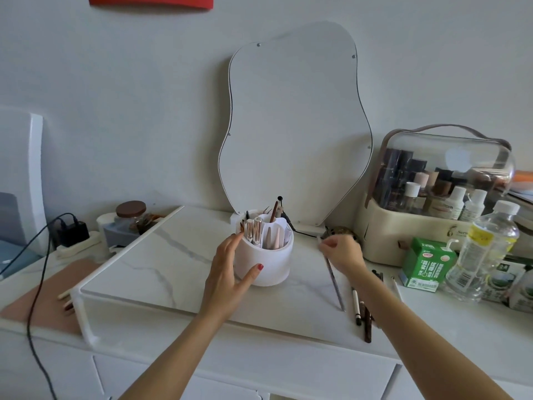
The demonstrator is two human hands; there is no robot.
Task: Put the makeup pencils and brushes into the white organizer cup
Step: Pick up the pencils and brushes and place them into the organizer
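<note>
The white organizer cup (271, 264) stands on a marble-patterned shelf (161, 264) and holds several pencils, brushes and silver tubes. My left hand (227, 272) wraps the cup's left side, thumb across its front. My right hand (341, 254), to the cup's right, pinches the top of a thin dark makeup pencil (334, 284) that slants down to the shelf. A white pencil with a black cap (356, 306) and a brown pencil (367, 323) lie beside my right forearm.
A wavy mirror (294, 122) leans on the wall behind the cup. To the right sit a clear-lidded cosmetics case (438, 197), a green carton (427, 264) and a plastic bottle (484, 249). On the left are a charger with a black cable (72, 232) and a jar (131, 215).
</note>
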